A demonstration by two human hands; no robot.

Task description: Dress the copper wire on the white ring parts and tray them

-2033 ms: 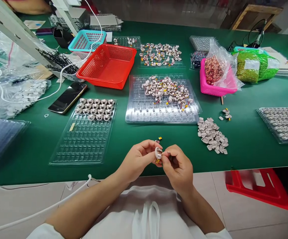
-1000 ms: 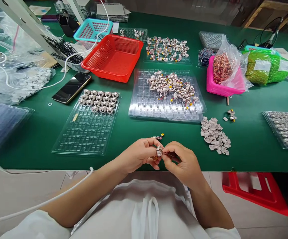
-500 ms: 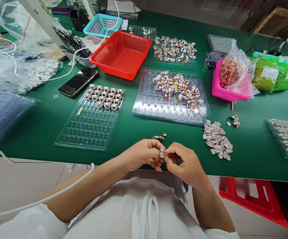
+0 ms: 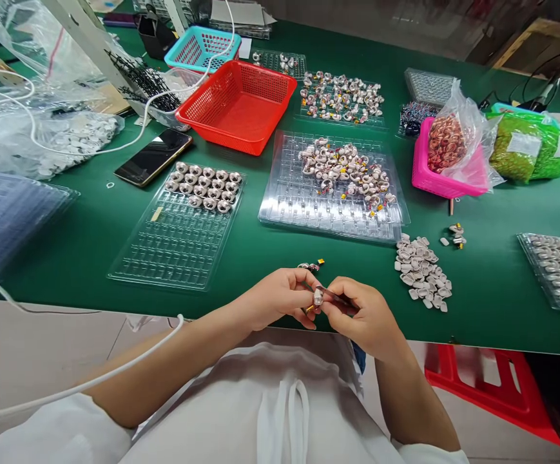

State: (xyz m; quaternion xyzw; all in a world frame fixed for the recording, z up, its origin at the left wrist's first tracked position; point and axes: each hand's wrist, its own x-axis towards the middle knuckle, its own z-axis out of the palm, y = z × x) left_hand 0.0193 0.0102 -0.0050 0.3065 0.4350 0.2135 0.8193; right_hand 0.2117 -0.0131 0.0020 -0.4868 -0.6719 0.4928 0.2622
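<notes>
My left hand (image 4: 287, 298) pinches a small shiny earbud housing (image 4: 318, 297) between thumb and fingers, with a bit of yellow showing beneath it. In my right hand (image 4: 359, 314) is a pair of dark tweezers (image 4: 336, 297), whose tips meet the top of the housing. Just beyond the left fingers, another earbud part with a yellow tab (image 4: 312, 265) lies on the table. Right of my hands is a pile of small pale covers (image 4: 423, 272). Further left, a clear tray (image 4: 173, 248) holds rows of shiny housings (image 4: 209, 187).
Stacked clear trays (image 4: 289, 203) bear a heap of wired earbud parts (image 4: 345, 169). Behind stand a red basket (image 4: 236, 109) and a blue basket (image 4: 202, 48). A phone (image 4: 154, 156) lies left, a pink basket (image 4: 446, 183) right. A white cable (image 4: 129, 370) crosses over my left forearm.
The tweezers have tilted, their tips now higher on the earbud housing, which has turned slightly in my left fingers. Both hands stay in nearly the same place.
</notes>
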